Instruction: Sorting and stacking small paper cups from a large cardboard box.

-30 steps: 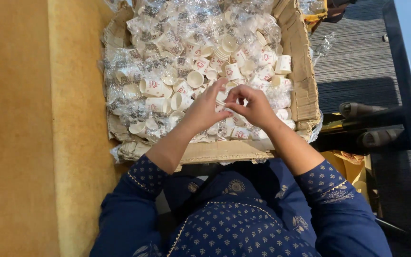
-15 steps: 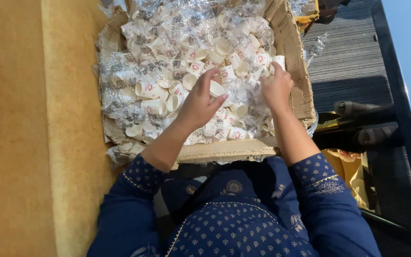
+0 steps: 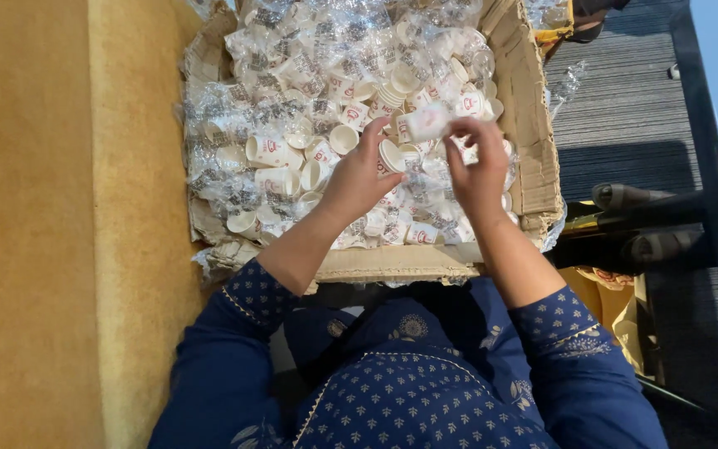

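Head view: left hand (image 3: 357,176) pinches a small white paper cup (image 3: 391,155), right hand (image 3: 475,162) fingers clamp another cup (image 3: 422,125) above the cardboard box (image 3: 533,158); loose pinches could crush or drop them among plastic-wrapped cups (image 3: 292,100).

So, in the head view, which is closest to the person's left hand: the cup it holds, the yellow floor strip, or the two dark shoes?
1. The small white cup, at the left hand's fingertips, over the box.
2. The yellow floor strip, off to the left past the box edge.
3. The two dark shoes, far right, beyond the right hand.
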